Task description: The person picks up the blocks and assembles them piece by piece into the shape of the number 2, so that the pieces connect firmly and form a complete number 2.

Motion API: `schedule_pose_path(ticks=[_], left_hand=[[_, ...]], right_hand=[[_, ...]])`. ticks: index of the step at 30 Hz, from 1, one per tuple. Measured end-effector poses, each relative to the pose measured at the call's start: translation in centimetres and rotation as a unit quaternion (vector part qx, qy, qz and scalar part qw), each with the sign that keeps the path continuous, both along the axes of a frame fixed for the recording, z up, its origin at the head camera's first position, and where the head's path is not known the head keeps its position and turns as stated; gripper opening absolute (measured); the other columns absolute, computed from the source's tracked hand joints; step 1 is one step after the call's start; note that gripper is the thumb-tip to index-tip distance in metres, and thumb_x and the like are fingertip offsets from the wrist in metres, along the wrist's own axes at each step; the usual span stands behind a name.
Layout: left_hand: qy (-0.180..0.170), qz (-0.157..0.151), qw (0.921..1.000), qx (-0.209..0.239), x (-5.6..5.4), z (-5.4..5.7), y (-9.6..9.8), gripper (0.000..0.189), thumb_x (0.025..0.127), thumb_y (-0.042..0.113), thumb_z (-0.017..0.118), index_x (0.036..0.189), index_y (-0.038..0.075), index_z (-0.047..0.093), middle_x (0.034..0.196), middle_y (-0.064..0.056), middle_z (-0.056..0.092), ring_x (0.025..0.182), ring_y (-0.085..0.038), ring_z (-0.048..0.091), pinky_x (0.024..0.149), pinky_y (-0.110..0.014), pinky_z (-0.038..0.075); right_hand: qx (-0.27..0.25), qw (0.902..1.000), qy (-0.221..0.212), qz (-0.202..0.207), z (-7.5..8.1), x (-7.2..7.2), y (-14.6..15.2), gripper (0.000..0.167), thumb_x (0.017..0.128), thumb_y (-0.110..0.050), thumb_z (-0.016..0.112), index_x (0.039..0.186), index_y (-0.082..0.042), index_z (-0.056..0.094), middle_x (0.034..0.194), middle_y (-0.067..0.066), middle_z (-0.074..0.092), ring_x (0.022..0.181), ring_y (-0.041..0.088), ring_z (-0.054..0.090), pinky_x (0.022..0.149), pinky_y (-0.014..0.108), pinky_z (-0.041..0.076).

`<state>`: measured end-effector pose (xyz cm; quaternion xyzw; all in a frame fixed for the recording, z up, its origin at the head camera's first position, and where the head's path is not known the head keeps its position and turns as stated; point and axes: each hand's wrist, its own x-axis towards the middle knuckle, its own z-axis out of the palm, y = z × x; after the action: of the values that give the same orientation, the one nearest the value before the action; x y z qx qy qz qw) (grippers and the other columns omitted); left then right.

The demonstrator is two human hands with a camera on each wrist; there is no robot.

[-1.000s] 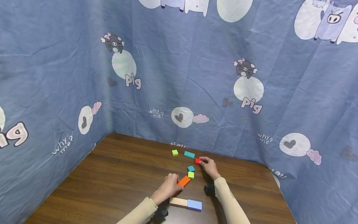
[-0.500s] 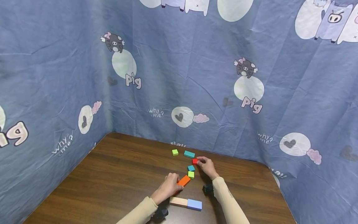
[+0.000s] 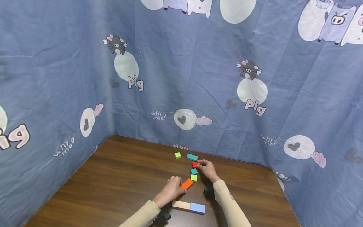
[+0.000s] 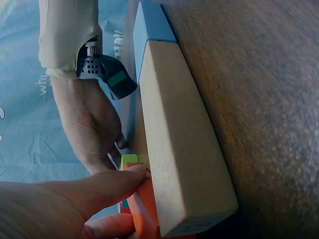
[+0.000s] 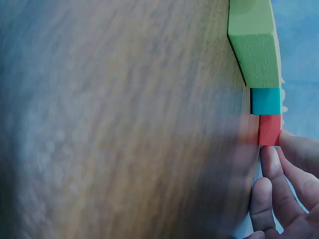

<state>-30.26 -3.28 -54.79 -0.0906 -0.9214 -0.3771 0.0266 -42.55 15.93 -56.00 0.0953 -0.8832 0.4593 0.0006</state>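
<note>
My left hand (image 3: 171, 188) grips an orange rectangular block (image 3: 187, 184) lying on the table, its thumb along one side in the left wrist view. With its fingertips, my right hand (image 3: 208, 171) holds a small red block (image 5: 270, 130) at its right side. A small teal block (image 3: 193, 171) sits right in front of the red one, turned slightly. Nearer still is a lime green block (image 3: 194, 178), between the teal block and the orange block's far end. Those blocks form a bent row. The right wrist view is partly blurred.
A beige block (image 3: 181, 205) and a blue block (image 3: 197, 208) lie end to end near the front. Toward the back are a long teal block (image 3: 192, 157) and another lime green block (image 3: 177, 155). Patterned blue cloth (image 3: 215, 94) hangs behind the brown wooden table (image 3: 119, 176).
My right hand has moved the red block left, toward the small teal block and below the long teal one. The left hand and the orange block have stayed in place.
</note>
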Motion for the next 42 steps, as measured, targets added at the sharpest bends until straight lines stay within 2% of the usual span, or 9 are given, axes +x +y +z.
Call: schedule_pose_path(ticks=[7,12,22,27,35,38,42], left_hand=[[0.010,0.004,0.9999,-0.013,0.0,-0.1,0.0,0.026,0.070,0.015,0.084,0.075,0.000,0.064,0.068,-0.002,0.057,0.059,-0.013,0.046,0.054,-0.025,0.038],[0.017,0.002,0.9998,-0.010,0.1,0.0,0.0,0.026,0.069,0.015,0.085,0.074,0.000,0.064,0.067,-0.001,0.057,0.059,-0.012,0.045,0.054,-0.025,0.037],[-0.002,0.003,1.0000,-0.003,-0.1,0.1,0.0,0.025,0.071,0.015,0.084,0.077,0.000,0.066,0.069,-0.003,0.059,0.061,-0.013,0.046,0.056,-0.026,0.038],[0.010,0.002,0.9999,-0.006,0.0,-0.1,0.0,0.025,0.070,0.014,0.084,0.074,0.001,0.064,0.068,-0.002,0.057,0.060,-0.012,0.045,0.055,-0.025,0.035],[0.005,0.002,1.0000,-0.006,-0.1,-0.2,0.0,0.025,0.070,0.015,0.084,0.076,0.001,0.065,0.069,-0.002,0.058,0.060,-0.013,0.046,0.055,-0.026,0.038],[0.003,0.003,1.0000,-0.007,-0.2,-0.2,-0.1,0.025,0.071,0.015,0.084,0.077,0.000,0.066,0.070,-0.003,0.059,0.060,-0.013,0.047,0.056,-0.027,0.039],[0.000,0.003,1.0000,-0.006,-0.1,-0.3,0.0,0.025,0.071,0.015,0.084,0.077,0.000,0.066,0.070,-0.004,0.059,0.061,-0.013,0.047,0.057,-0.028,0.040]], right_hand=[[-0.004,1.0000,-0.002,0.005,0.0,0.0,-0.1,0.022,0.092,-0.012,0.064,0.113,-0.006,0.068,0.107,0.011,0.069,0.091,0.020,0.059,0.079,0.034,0.050],[-0.005,0.9999,0.004,0.011,-0.2,-0.1,-0.2,0.022,0.092,-0.011,0.063,0.112,-0.007,0.070,0.112,0.012,0.069,0.098,0.022,0.060,0.082,0.036,0.050],[-0.004,0.9998,-0.007,0.017,-0.2,0.0,-0.7,0.020,0.094,-0.011,0.060,0.111,-0.009,0.071,0.114,0.011,0.069,0.108,0.026,0.061,0.089,0.043,0.049],[-0.002,0.9998,-0.013,0.012,-0.2,0.0,-0.8,0.021,0.093,-0.017,0.063,0.111,-0.011,0.071,0.114,0.011,0.068,0.104,0.023,0.060,0.085,0.038,0.049],[0.003,0.9999,-0.010,0.001,0.0,0.1,-0.9,0.017,0.089,-0.019,0.069,0.104,-0.011,0.073,0.102,0.007,0.070,0.082,0.017,0.052,0.069,0.029,0.042],[0.005,0.9999,-0.009,-0.002,0.2,0.3,-1.0,0.017,0.089,-0.020,0.069,0.103,-0.012,0.074,0.102,0.007,0.070,0.083,0.018,0.053,0.070,0.029,0.042],[0.014,0.9998,-0.010,-0.006,0.3,0.5,-1.1,0.018,0.088,-0.024,0.070,0.102,-0.014,0.074,0.106,0.007,0.070,0.092,0.020,0.058,0.077,0.034,0.044]])
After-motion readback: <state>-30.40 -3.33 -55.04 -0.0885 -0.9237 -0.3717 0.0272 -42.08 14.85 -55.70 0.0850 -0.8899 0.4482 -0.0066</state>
